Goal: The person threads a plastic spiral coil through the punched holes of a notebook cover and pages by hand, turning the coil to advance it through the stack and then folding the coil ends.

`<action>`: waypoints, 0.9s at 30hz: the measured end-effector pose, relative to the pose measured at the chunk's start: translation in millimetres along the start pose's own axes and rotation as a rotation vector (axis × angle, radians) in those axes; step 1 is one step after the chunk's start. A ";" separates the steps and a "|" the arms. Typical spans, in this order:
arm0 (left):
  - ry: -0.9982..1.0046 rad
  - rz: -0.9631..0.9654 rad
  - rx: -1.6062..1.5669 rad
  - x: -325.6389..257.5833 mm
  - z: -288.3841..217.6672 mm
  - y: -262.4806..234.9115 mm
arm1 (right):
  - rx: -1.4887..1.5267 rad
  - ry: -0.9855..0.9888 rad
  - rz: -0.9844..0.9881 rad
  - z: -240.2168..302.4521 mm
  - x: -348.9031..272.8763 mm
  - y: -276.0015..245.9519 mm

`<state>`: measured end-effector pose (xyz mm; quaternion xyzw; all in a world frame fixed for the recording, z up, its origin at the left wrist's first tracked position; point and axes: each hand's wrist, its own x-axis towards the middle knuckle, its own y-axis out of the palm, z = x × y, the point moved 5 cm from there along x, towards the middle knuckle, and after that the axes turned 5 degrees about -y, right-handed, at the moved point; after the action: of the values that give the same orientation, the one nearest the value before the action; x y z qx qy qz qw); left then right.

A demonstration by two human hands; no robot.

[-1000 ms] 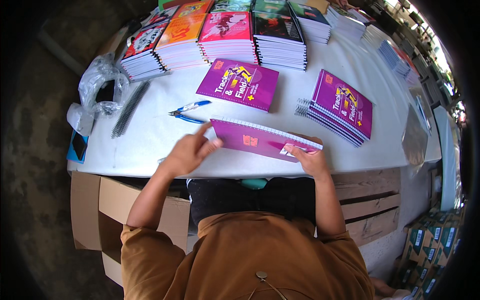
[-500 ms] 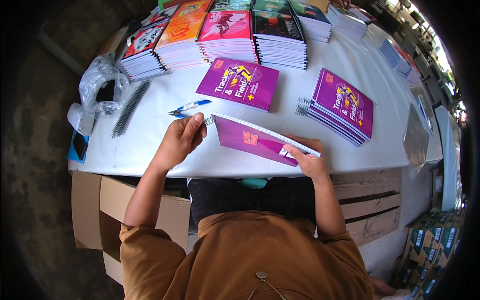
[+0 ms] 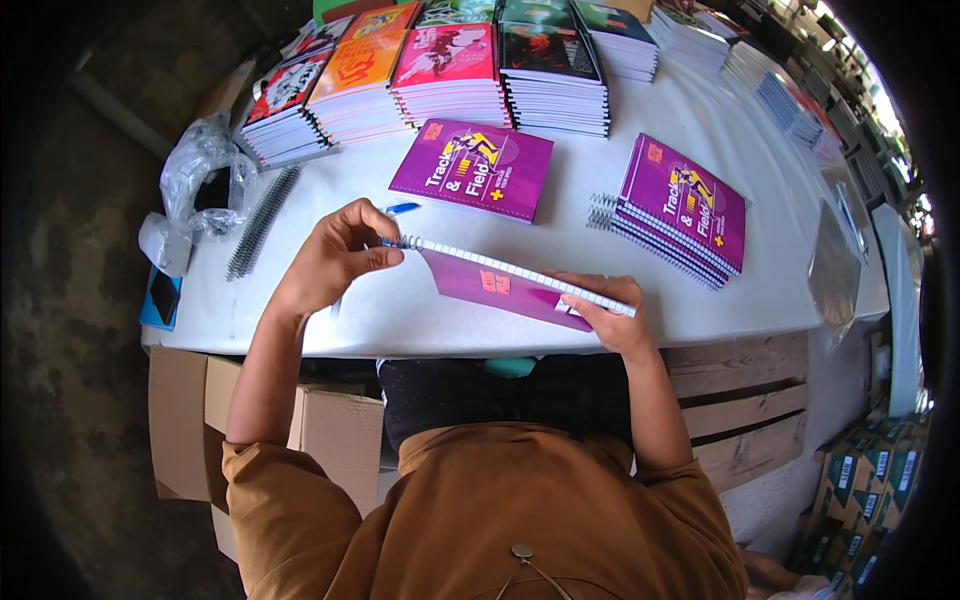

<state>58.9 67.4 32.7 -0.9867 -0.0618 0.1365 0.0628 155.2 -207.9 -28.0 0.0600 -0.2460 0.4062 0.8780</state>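
A purple notebook (image 3: 475,280) is held tilted over the table's near edge, its white page edges and binding holes turned up. My right hand (image 3: 605,312) grips its right end, thumb on the cover side and fingers behind. At the left end of the spine sticks out a dark spiral wire (image 3: 408,242). My left hand (image 3: 340,255) is closed there, thumb and forefinger pinched at the wire's end. Just behind that hand shows a blue handle end (image 3: 403,208) of the pliers, the rest hidden. Beyond lies a purple booklet (image 3: 470,170) flat on the table.
Right of it stands a stack of purple spiral notebooks (image 3: 680,215). Piles of colourful books (image 3: 445,70) line the far side. Loose spiral coils (image 3: 262,222) and clear plastic wrap (image 3: 205,165) lie at left. An open cardboard box (image 3: 335,430) sits below the table's edge (image 3: 700,325).
My left hand has moved slightly left, its fingers now curled over the wire's end and covering most of the pliers. My right hand keeps its hold, with the notebook almost unmoved.
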 end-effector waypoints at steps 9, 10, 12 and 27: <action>0.484 -0.216 1.253 -16.5 -45.5 30.2 | -0.182 -0.096 0.002 6.3 1.5 10.8; 0.638 -0.390 1.379 -22.5 -52.6 37.5 | -0.181 -0.097 0.000 5.8 0.7 12.2; 0.689 -0.538 1.487 -24.1 -43.9 44.8 | -0.273 -0.182 -0.040 9.8 -2.0 12.6; 1.303 -0.515 1.330 -33.2 89.3 84.8 | -0.348 -0.401 -0.095 18.4 -14.4 30.4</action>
<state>11.3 -11.1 -55.9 -0.5877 -0.1396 -0.4485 0.6587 117.7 -203.2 -21.8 -0.0013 -0.4780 0.2961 0.8270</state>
